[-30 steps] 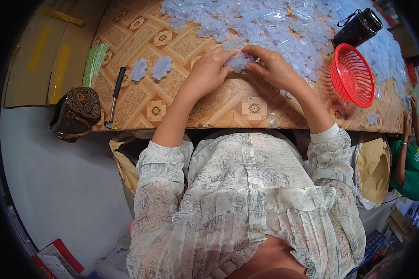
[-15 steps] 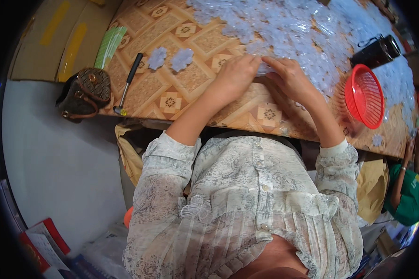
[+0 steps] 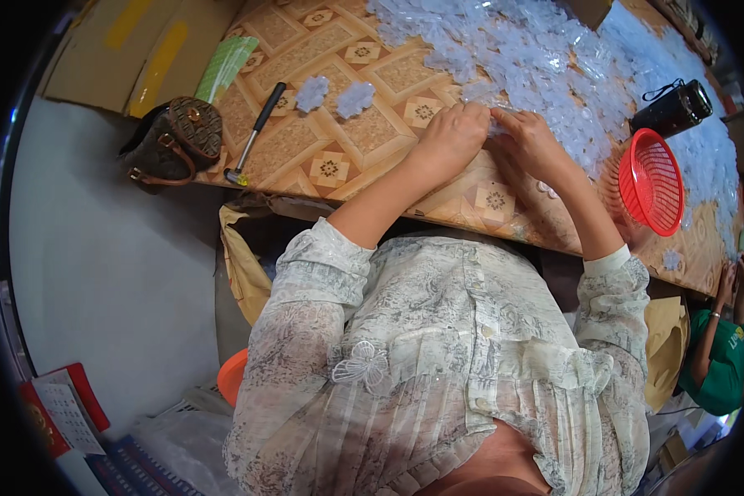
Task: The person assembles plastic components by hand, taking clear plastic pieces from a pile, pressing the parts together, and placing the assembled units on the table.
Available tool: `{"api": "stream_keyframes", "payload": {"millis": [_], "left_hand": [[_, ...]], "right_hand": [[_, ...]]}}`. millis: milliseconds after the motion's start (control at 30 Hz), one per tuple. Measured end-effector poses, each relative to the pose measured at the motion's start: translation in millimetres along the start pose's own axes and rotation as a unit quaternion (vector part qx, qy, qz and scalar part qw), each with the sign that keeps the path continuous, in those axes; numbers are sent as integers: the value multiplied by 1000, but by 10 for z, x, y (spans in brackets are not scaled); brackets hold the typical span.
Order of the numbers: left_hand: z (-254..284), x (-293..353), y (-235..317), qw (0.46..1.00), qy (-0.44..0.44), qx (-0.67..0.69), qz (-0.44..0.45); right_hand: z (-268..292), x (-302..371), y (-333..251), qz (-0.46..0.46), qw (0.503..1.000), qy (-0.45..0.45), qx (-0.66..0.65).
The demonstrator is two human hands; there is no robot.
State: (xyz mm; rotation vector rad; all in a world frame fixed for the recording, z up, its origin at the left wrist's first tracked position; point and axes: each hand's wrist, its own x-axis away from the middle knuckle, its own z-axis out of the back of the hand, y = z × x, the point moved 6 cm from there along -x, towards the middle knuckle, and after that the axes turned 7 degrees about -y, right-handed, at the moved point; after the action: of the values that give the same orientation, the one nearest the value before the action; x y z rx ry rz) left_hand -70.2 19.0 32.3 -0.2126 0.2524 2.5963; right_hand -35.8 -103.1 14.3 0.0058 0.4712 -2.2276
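My left hand (image 3: 456, 139) and my right hand (image 3: 531, 142) come together over the table, fingers curled in. Between their fingertips is a pale, translucent plastic piece (image 3: 495, 129), mostly hidden, so its full outline cannot be made out. Just beyond my hands spreads a large pile of similar clear bluish plastic pieces (image 3: 512, 62). To the left of my left hand, two flower-shaped plastic pieces lie flat and apart from the pile, one (image 3: 312, 94) beside the other (image 3: 355, 100).
The patterned table (image 3: 339, 145) holds a black-handled hammer (image 3: 260, 124), a brown handbag (image 3: 192, 136) at its left edge, a red plastic basket (image 3: 651, 182) and a black flask (image 3: 671, 108) on the right. Cardboard boxes (image 3: 107, 58) stand far left. A person in green (image 3: 719, 360) works at far right.
The whole view has shifted, so the table things appear further right. My hands stay together at the plastic piece, with only slight movement of the fingers.
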Motion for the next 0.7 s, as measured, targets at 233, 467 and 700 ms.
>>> {"api": "stream_keyframes", "payload": {"millis": [233,467,700], "left_hand": [[157,462,-580,993,62,-20,100],[600,669,-1071,952,70,-166,247],[221,-77,-543,966,64,205,144]], "right_hand": [[297,4,-444,-13,995,95,11],[364,279,-1,-72,986,125,79],[361,110,144,-108,982,106,110]]}}
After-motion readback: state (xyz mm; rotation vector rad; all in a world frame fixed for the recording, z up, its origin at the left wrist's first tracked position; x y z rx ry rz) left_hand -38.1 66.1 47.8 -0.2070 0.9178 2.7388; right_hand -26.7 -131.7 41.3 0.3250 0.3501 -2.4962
